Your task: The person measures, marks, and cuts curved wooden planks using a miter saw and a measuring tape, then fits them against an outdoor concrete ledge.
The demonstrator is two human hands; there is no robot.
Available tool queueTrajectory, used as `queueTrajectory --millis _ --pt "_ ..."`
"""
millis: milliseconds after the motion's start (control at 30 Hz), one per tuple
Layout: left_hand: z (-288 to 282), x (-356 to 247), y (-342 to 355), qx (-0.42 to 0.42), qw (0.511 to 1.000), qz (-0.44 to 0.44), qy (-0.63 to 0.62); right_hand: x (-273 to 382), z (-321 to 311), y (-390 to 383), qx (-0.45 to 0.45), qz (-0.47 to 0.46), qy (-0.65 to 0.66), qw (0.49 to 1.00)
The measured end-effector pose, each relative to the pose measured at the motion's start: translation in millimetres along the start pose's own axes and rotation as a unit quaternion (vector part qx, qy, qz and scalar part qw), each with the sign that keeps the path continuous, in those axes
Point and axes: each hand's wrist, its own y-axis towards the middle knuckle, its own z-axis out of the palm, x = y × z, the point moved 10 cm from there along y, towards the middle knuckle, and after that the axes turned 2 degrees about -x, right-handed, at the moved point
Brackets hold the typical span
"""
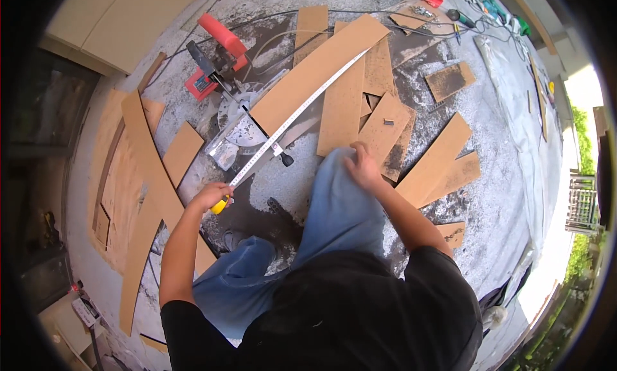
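My left hand (212, 196) is closed around a yellow tape measure (221, 204), left of my knees. Its white blade (302, 107) is pulled out long, running up and to the right along the near edge of a light brown plank (321, 72). That plank lies across the metal base of a red-handled mitre saw (241, 128), with its near end beside the saw's slot. A black knob (286, 159) sticks out from the saw's front, close to the blade. My right hand (364, 168) rests on my bent knee, fingers apart and holding nothing.
Several brown board offcuts (437, 159) lie scattered to the right. Longer boards (151, 165) cross one another on the left beside a plywood sheet (112, 197). Dark cables (276, 15) run over the dusty floor at the back. Plastic sheeting (514, 107) covers the far right.
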Motion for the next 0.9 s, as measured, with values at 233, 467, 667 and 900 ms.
queueTrajectory --millis 233,467,667,900 --pt "24.3 -37.0 72.0 0.016 0.997 -0.016 -0.075 8.0 -17.4 -34.8 -0.043 0.006 -0.023 0.999" --pt "22.7 1.8 64.1 0.008 0.989 -0.141 -0.039 3.9 -14.8 -30.9 -0.035 0.034 -0.025 0.998" --pt "9.1 43.6 74.3 -0.018 0.987 -0.131 -0.095 -0.4 -12.0 -28.1 -0.029 0.036 -0.041 0.998" --pt "-86.3 59.4 111.2 -0.165 0.978 0.009 0.126 27.7 2.5 -18.5 -0.033 -0.028 -0.058 0.997"
